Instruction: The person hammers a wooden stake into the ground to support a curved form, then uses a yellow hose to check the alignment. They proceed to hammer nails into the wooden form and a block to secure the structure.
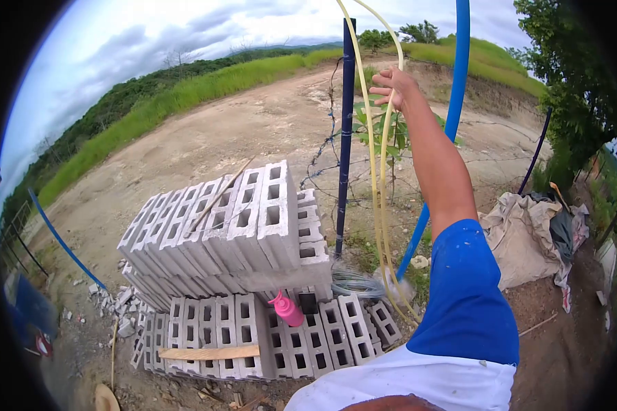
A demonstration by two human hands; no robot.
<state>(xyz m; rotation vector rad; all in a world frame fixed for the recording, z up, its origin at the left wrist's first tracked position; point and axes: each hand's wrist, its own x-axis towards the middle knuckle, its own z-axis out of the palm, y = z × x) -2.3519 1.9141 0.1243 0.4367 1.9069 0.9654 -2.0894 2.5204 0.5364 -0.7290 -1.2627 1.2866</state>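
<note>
My right hand (393,88) is raised at the upper middle, at the end of an outstretched arm in a blue sleeve. Its fingers curl loosely around one strand of a pale yellow hose (379,192). The hose loops above the frame's top edge, and a second strand runs just left of the hand. Both strands drop to the ground beside a coil of thin grey wire or tubing (358,283). My left hand is out of view.
Hollow concrete blocks (279,226) are stacked at centre-left, with a pink bottle (287,309) and wooden strip (209,353) on the lower rows. A dark post (346,137) and barbed wire stand beyond. A blue pipe (459,68) rises behind my arm; crumpled sacks (521,236) lie right.
</note>
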